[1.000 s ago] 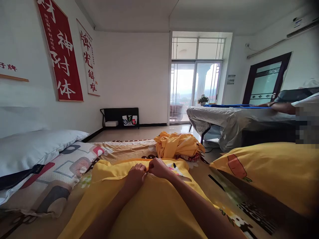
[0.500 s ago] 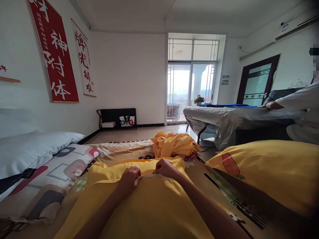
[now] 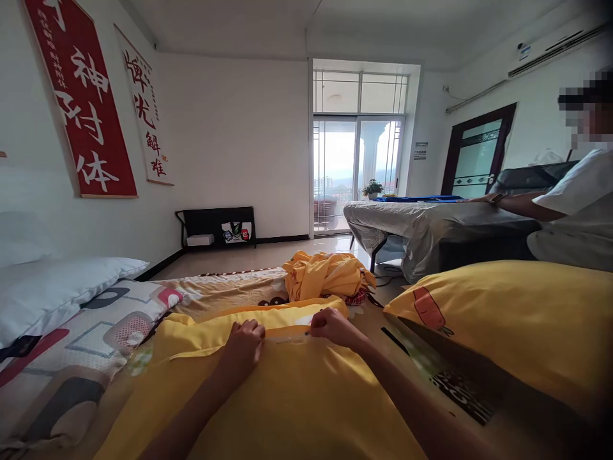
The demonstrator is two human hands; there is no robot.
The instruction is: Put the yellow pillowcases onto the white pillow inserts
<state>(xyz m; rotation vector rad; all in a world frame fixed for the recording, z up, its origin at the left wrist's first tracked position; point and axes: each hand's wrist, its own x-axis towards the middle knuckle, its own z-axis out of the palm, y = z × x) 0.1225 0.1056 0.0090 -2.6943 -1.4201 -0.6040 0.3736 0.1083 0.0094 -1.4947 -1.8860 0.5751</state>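
A yellow pillowcase [image 3: 287, 402] lies spread in front of me, plump as if filled, with its open edge across the far side. My left hand [image 3: 246, 342] rests on that edge with its fingers curled over the cloth. To its right, my right hand [image 3: 332, 327] pinches the same edge between thumb and fingers. Between the two hands the opening shows a small whitish strip. Just beyond the hands is a crumpled bundle of yellow cloth [image 3: 328, 276]. To the right sits a yellow pillow [image 3: 507, 313] with a carrot print.
On the left lie a patterned pillow [image 3: 71, 364] and a white pillow [image 3: 71, 291]. Everything rests on a printed bed sheet [image 3: 211, 291]. At the right a co-worker [image 3: 579, 198] stands at a plastic-covered table [image 3: 397, 220] with blue cloth on it. A black rack [image 3: 215, 223] stands by the wall.
My right hand has slid a little to the right along the edge, widening the gap from my left hand. The view has swung right, showing more of the co-worker.
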